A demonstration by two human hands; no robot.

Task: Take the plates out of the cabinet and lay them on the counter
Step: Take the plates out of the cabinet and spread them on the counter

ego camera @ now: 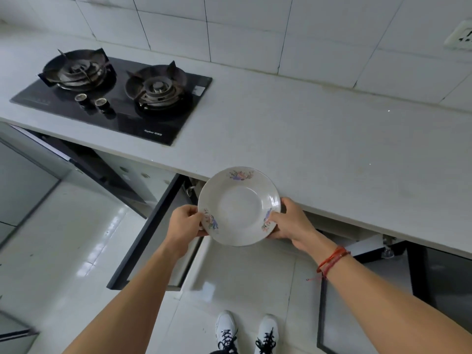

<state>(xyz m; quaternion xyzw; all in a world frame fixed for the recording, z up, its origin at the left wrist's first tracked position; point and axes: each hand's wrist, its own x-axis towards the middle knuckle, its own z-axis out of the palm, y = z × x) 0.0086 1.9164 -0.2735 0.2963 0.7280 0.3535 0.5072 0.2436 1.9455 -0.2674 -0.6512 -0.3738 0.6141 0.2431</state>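
A white plate (238, 206) with small flower prints on its rim is held in the air in front of the counter's front edge. My left hand (186, 223) grips its left rim and my right hand (290, 221) grips its right rim. The plate's far edge overlaps the white counter (319, 139) in view. Below the hands, the cabinet (339, 238) under the counter stands open, with a dark-framed door (148, 233) swung out to the left. The cabinet's inside is hidden by the counter and my arms.
A black two-burner gas hob (115, 98) is set into the counter at the left. Another open door (357, 315) hangs at the lower right. A tiled wall with a socket (461, 35) runs behind. My white shoes (246, 333) stand on a glossy tiled floor.
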